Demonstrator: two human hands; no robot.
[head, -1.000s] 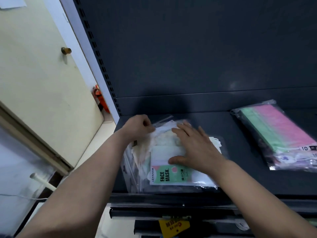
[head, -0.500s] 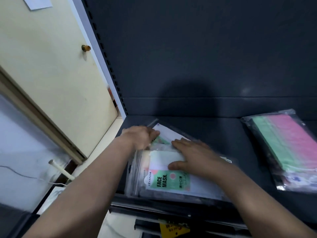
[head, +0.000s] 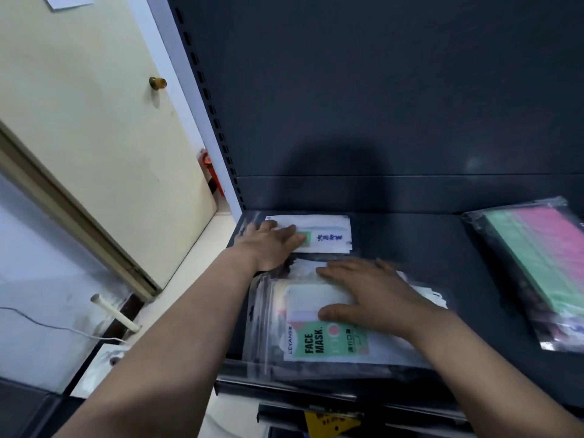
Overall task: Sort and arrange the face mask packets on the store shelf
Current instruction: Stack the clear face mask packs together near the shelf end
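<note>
A stack of clear face mask packets [head: 316,343] lies at the front left of the dark shelf [head: 410,241]; the top one carries a green "FACE MASK" label. My right hand [head: 369,295] lies flat on this stack, fingers spread. Behind it, at the shelf's back left corner, a single white packet [head: 328,232] with a green patch and blue print lies flat. My left hand [head: 271,245] rests palm down on its left part, fingers extended. A packet of pink and green masks [head: 534,263] lies at the right.
The shelf's back panel [head: 379,90] rises just behind the packets. A perforated upright [head: 202,99] and a cream door [head: 79,121] stand to the left. A yellow price tag [head: 328,422] hangs under the shelf's front edge.
My left hand has drawn one packet out of the stack and slid it back to the shelf's rear left corner. My right hand stayed pressed on the stack.
</note>
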